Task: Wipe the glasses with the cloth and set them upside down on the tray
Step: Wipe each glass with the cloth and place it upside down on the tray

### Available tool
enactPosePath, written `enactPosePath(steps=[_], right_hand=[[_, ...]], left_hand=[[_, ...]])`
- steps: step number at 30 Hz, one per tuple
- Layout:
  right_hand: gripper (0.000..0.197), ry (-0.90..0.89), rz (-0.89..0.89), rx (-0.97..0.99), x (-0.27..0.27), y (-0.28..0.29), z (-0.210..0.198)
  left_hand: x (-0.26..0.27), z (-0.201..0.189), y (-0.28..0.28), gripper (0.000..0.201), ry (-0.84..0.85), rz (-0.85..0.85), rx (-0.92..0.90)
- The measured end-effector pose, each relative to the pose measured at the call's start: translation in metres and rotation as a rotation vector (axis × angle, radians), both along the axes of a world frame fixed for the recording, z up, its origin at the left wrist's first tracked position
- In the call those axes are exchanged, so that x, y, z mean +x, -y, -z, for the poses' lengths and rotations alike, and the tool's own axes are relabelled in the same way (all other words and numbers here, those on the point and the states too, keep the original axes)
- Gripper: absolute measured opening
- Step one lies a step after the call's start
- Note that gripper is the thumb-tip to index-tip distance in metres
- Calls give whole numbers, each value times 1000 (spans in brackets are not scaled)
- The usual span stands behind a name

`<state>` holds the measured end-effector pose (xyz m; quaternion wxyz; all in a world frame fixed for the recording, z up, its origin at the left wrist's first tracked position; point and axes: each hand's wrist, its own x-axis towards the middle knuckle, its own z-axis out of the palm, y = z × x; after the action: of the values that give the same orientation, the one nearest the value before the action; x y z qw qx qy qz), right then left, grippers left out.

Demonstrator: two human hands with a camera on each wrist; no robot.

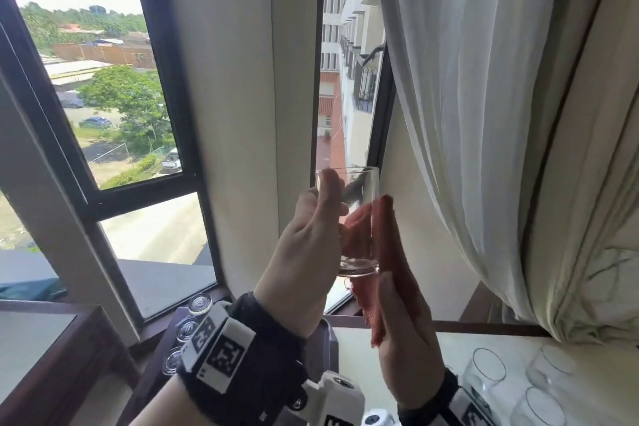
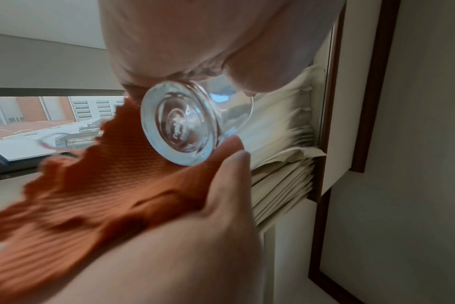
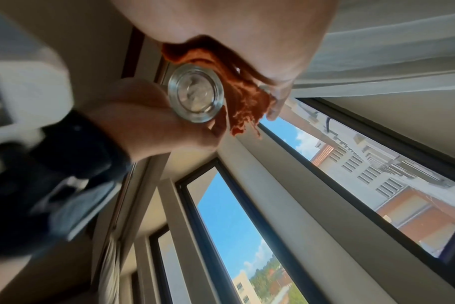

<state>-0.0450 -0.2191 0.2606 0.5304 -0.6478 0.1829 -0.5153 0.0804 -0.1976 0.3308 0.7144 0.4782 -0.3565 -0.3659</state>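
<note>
I hold a clear glass [image 1: 356,218] upright at chest height in front of the window. My left hand [image 1: 311,235] grips it from the left, thumb up by the rim. My right hand [image 1: 401,322] holds an orange-red cloth [image 1: 383,252] against the glass's right side and base. The left wrist view looks at the thick glass base [image 2: 179,123], with the cloth [image 2: 104,185] under it and my right thumb [image 2: 231,170] pinching the cloth. In the right wrist view the cloth [image 3: 242,92] wraps beside the glass [image 3: 196,98].
A dark tray [image 1: 328,346] at the lower left carries upside-down glasses [image 1: 198,304]. Upright glasses [image 1: 487,370] stand on the white tabletop at the lower right. A white curtain [image 1: 484,114] hangs on the right, and a wooden side table [image 1: 52,356] stands at the left.
</note>
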Motion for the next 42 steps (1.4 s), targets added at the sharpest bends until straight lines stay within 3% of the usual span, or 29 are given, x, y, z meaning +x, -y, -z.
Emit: enactPosePath(steps=[2,5,6,8,10,13,15,17,19,22,24,25,27,29,32,35,37,40,42], right_hand=[[71,-48,51,96,1,6,-7],[43,30,26,-323,9,6,-29],[44,21,2,-438,11,3,-29],[46,-3,-73,-474,10,-3,-22],[48,-6,-81,-419,6,-4,-6],[52,44,-64,-149,4,-7,-2],[52,73,-15,37,5,0,-10],[60,112,25,69,7,10,-24],[56,117,40,-130,6,16,-35],[54,-4,69,-474,8,14,-35],[53,-27,35,-532,8,9,-15],[54,-15,19,-460,7,5,-5],[68,41,42,-106,4,-5,-4],[83,36,66,115,4,-2,-9],[82,99,4,46,8,9,-30],[55,103,8,-326,7,10,-35],[53,34,-13,-478,9,2,-25],[58,32,12,-290,4,-5,-2],[90,-33,40,6,-3,-8,-2]], left_hand=[[-8,4,0,73,43,5,5],[-14,4,-2,79,-9,8,46],[-11,1,-2,81,-33,13,64],[-4,-8,-3,87,-53,30,76],[5,-11,0,105,-4,12,80],[4,-9,-1,121,67,11,36],[-3,0,-3,107,58,47,44],[-12,6,-5,84,58,113,40],[-20,8,-8,70,68,134,47],[-19,4,-11,75,2,127,53],[-13,-2,-13,78,-38,94,40],[-9,-4,-14,79,-46,79,21],[-8,-7,-16,84,-42,61,-26],[-11,-6,-18,94,58,78,-48],[-20,1,-17,79,183,116,-43],[-18,1,-15,76,118,69,-49],[-11,-4,-13,81,46,68,-42],[-1,-11,-15,77,-26,33,-71],[-4,-9,-17,83,9,68,-58]])
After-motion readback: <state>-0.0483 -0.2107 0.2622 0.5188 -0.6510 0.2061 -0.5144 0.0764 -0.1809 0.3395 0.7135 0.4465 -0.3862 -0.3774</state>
